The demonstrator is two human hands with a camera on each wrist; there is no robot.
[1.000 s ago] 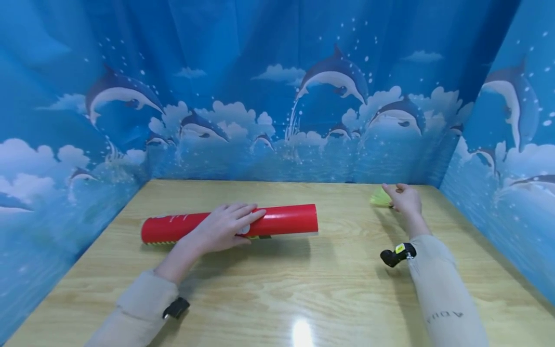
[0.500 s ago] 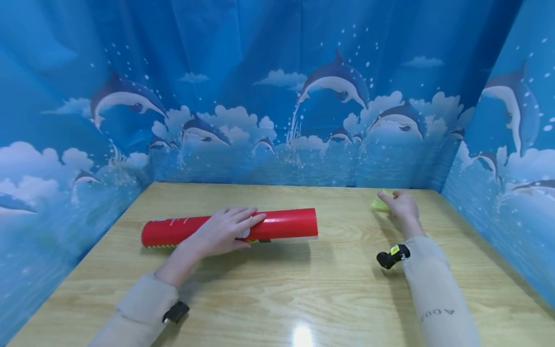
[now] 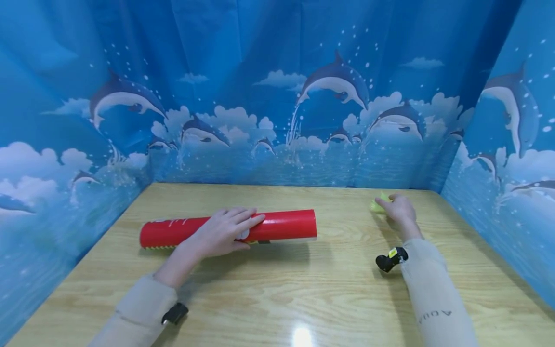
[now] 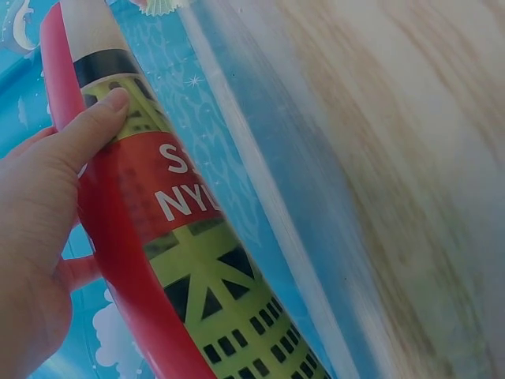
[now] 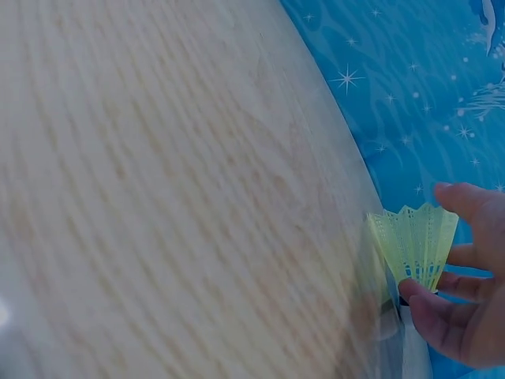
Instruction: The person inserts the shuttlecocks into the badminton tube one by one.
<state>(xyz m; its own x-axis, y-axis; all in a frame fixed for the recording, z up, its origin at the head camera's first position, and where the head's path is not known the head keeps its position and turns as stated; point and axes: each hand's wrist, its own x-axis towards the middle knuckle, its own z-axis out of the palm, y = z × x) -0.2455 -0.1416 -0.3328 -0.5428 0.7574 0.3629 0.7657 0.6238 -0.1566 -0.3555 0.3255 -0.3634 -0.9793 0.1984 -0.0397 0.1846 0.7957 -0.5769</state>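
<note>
My left hand point(image 3: 223, 233) grips the middle of a red shuttlecock tube point(image 3: 288, 225) lying crosswise above the table, fingers over its top. In the left wrist view the thumb point(image 4: 102, 118) presses the clear side of the tube point(image 4: 130, 205), through which stacked yellow-green shuttlecocks point(image 4: 209, 288) show; the stretch past the black band looks pale. Near the back right of the table, my right hand point(image 3: 400, 212) holds a yellow-green shuttlecock point(image 3: 377, 206). The right wrist view shows its skirt point(image 5: 414, 237) pointing up, with fingertips of the right hand point(image 5: 465, 308) around its base.
The wooden table point(image 3: 277, 289) ends at a blue curtain point(image 3: 238, 159) with dolphins, which also rises along both sides. A small black camera point(image 3: 391, 259) is on the right wrist, another camera point(image 3: 175, 313) on the left.
My right hand has come slightly toward me and left with the shuttlecock. The left hand and tube stay nearly still; the head view has shifted slightly.
</note>
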